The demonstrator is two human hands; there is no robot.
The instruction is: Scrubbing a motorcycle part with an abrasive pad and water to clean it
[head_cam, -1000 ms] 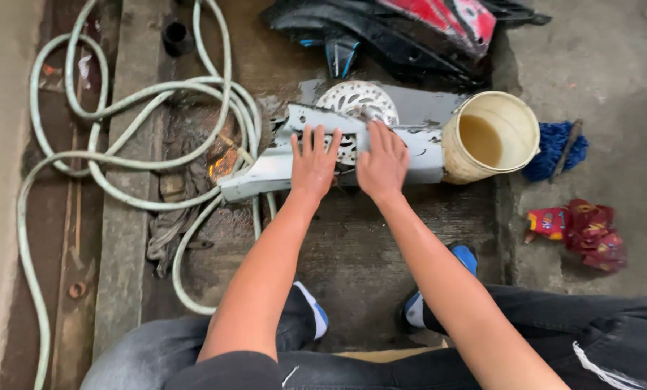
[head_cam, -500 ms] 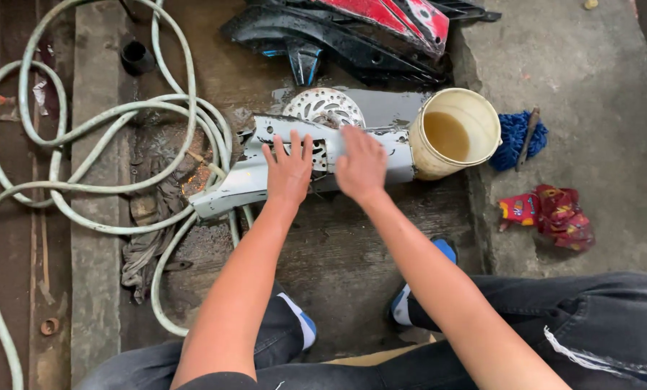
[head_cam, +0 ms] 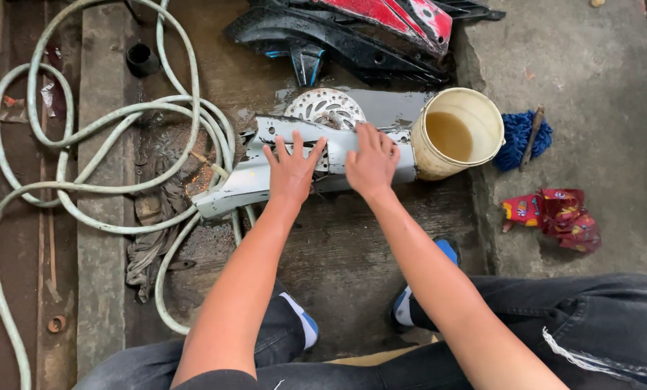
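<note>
- Wet concrete floor [head_cam: 352, 253] fills the centre of the frame, with a raised dry slab on the right and a darker, grimy strip down the left.
- Lying across the wet patch at centre is a long grey plastic panel [head_cam: 251, 177], flat side up, which probably lets both palms bear on it.
- Left hand [head_cam: 291, 170] rests on the panel's middle, fingers spread wide, palm down, gripping nothing.
- Right hand [head_cam: 370, 162] lies flat just beside it, fingers closer together, pressed on the panel's right part.
- Behind the panel sits a perforated metal disc [head_cam: 323, 108].
- Cream bucket [head_cam: 457, 133] of murky water touches the panel's right end, close enough to reach.
- Pale hose [head_cam: 85, 133] coils at upper left; dark and red bodywork [head_cam: 367, 29] lies at the top; a blue mop head [head_cam: 525, 133] and red crumpled wrapper [head_cam: 554, 217] lie at right.
</note>
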